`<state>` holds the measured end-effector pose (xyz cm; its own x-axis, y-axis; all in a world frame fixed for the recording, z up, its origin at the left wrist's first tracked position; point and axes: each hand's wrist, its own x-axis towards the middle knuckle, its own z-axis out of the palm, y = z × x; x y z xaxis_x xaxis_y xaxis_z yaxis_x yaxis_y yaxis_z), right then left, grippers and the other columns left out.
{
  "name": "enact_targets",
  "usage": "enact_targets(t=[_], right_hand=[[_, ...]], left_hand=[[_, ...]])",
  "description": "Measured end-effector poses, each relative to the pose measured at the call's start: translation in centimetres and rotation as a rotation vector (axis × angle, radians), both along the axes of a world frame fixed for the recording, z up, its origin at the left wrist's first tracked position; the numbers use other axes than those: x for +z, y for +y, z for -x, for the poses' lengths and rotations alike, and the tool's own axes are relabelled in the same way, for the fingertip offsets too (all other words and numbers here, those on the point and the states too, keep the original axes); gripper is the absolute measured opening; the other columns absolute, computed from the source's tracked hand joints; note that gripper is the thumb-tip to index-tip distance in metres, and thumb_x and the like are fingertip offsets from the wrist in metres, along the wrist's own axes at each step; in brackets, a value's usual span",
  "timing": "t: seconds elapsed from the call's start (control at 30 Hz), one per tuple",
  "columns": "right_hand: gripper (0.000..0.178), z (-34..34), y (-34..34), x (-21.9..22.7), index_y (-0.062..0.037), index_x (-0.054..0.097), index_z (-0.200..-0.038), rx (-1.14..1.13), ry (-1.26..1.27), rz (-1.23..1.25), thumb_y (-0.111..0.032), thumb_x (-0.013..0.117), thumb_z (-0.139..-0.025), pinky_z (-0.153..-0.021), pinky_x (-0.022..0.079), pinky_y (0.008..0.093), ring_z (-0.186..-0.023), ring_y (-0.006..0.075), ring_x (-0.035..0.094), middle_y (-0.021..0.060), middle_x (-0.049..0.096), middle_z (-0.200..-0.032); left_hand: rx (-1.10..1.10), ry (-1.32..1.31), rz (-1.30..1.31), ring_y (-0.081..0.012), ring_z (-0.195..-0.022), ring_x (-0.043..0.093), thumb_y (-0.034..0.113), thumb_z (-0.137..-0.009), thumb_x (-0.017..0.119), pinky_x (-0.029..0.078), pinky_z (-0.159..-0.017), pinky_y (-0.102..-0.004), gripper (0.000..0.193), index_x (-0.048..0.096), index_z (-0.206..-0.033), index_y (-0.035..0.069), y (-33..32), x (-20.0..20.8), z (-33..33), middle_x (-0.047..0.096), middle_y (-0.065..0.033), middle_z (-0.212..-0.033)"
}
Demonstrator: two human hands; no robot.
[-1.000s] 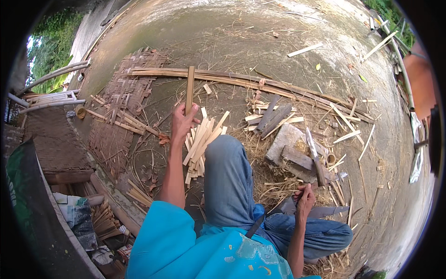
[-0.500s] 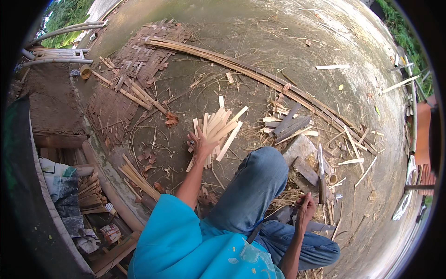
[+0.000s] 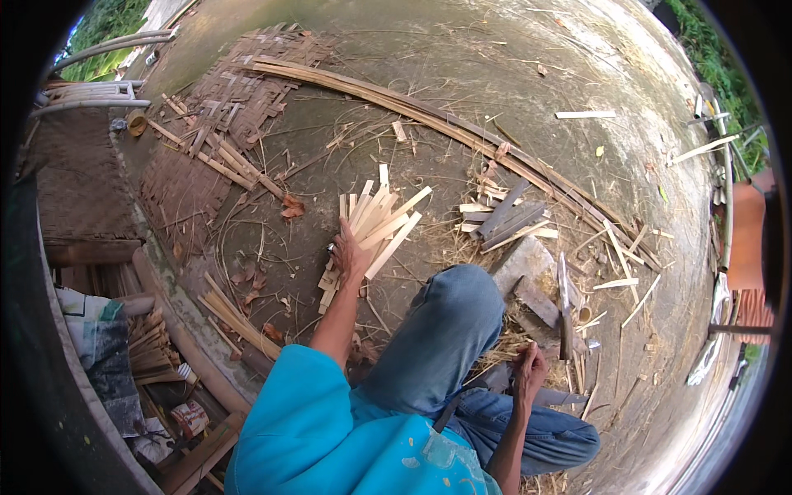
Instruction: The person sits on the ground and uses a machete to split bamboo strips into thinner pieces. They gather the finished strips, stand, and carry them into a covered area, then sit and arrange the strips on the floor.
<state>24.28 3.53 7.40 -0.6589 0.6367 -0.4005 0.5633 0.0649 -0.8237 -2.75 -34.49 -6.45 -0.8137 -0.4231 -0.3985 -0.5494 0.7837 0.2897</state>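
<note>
Woven mat: flat on the ground.
Left hand: touching the pale strips; cannot tell whether fingers clamp any.
Pale strips: piled left of the raised knee.
Right hand: fingers curled inward; cannot tell if holding something.
Knife: near the right hand.
</note>
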Motion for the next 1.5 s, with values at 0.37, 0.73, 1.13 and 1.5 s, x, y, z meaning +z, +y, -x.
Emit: enact_targets(t=[0.37, 0.73, 1.13, 1.5], right_hand=[[0.051, 0.5, -0.2, -0.9, 0.0, 0.068, -0.088, 0.038, 0.025, -0.008, -0.043, 0.05, -0.109, -0.053, 0.043, 0.0267, -0.057, 0.0104, 0.056, 0.0032, 0.059, -0.065], [0.05, 0.5, -0.8, -1.6, 0.0009, 0.07, -0.091, 0.007, -0.026, -0.006, -0.042, 0.052, -0.108, -0.055, 0.045, 0.0267, -0.059, 0.0099, 0.056, 0.0036, 0.06, -0.066], [0.051, 0.4, -0.5, -1.7, 0.0017, 0.069, -0.09, 0.015, -0.058, 0.002, -0.043, 0.052, -0.108, -0.057, 0.044, 0.0267, -0.061, 0.0101, 0.056, 0.0035, 0.06, -0.067], [0.045, 0.3, -0.6, -1.2, 0.0008, 0.069, -0.09, -0.007, -0.027, 0.028, -0.037, 0.053, -0.108, -0.055, 0.044, 0.0261, -0.059, 0.0096, 0.055, 0.0026, 0.058, -0.065]], left_hand=[[0.07, -0.067, -0.254, -0.0478, -0.143, 0.038, 0.041, -0.061, 0.094, 0.026, -0.119, -0.0607, 0.147, -0.009, -0.164, 0.022, -3.6, -1.4, 1.7, 0.038, -0.0355, -0.152], [-0.02, -0.067, 0.035, -0.052, -0.149, 0.027, 0.045, -0.054, 0.099, 0.012, -0.121, -0.0667, 0.159, -0.016, -0.163, 0.029, 4.5, 0.6, 0.0, 0.012, -0.0394, -0.162], [0.032, -0.02, -0.07, -0.0508, -0.133, 0.048, 0.039, -0.062, 0.096, 0.029, -0.116, -0.0626, 0.153, -0.019, -0.162, 0.028, 2.2, 0.7, 1.9, 0.037, -0.0397, -0.148], [0.038, -0.033, 0.061, -0.0477, -0.125, 0.055, 0.032, -0.062, 0.097, 0.036, -0.11, -0.0599, 0.151, -0.016, -0.162, 0.035, 3.5, 0.0, 1.4, 0.045, -0.0312, -0.14]])
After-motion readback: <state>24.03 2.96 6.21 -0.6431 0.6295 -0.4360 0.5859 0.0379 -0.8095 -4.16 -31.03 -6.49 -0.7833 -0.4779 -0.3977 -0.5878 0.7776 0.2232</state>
